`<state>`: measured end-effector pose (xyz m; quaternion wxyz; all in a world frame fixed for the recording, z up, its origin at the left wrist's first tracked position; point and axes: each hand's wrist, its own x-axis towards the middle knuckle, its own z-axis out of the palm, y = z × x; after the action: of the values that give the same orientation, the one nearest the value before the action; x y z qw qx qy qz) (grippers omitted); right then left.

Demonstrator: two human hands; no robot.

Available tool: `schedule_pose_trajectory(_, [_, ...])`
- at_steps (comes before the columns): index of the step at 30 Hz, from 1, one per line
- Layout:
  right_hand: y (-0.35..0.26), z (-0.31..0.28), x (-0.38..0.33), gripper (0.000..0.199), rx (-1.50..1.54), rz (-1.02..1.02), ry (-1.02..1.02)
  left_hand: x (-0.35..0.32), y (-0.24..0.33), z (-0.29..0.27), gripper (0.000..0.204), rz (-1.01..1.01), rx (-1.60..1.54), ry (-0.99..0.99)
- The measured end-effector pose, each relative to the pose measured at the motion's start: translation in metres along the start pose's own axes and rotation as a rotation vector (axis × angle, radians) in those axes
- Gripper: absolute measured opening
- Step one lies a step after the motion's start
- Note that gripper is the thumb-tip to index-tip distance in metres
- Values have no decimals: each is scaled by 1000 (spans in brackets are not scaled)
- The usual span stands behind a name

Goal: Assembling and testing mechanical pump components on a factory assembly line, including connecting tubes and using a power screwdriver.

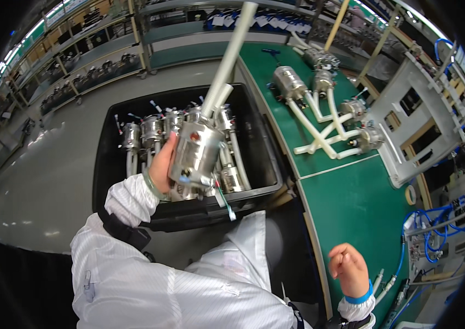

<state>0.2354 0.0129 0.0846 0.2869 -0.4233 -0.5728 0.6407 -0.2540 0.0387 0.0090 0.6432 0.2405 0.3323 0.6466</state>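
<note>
In my left hand (162, 166) is a shiny metal canister (198, 151), held up over a black bin. Long white tubes (231, 55) rise from its top, and a thin wire with a light connector dangles below it. My fingers wrap its left side; part of the grip is hidden behind it. My right hand (348, 267), with a blue band at the wrist, hovers by the near part of the green table (347, 211). Its fingers are curled in, and nothing shows in them.
More such canisters stand in rows in the black bin (188, 216). Several others with white tubes (312, 131) lie on the table's far part. A grey metal frame (408, 131), a tape roll (410, 194) and blue hoses (435, 219) are at right. Shelving (89, 60) lines the back.
</note>
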Motion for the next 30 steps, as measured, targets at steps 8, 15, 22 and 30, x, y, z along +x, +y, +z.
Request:
schedule_pose_trajectory(8, [42, 13, 13, 26, 18, 146, -171, -62, 49, -124, 52, 151, 348, 523])
schedule_pose_trajectory(15, [54, 17, 28, 26, 2, 195, -236, -104, 31, -228, 52, 9, 364, 1077])
schedule_pose_trajectory(22, [55, 12, 17, 28, -12, 136, -264, -97, 50, -221, 53, -419, 357, 1028])
schedule_pose_trajectory(30, [61, 12, 10, 26, -38, 155, -305, -95, 37, -223, 45, -657, 943, 1026])
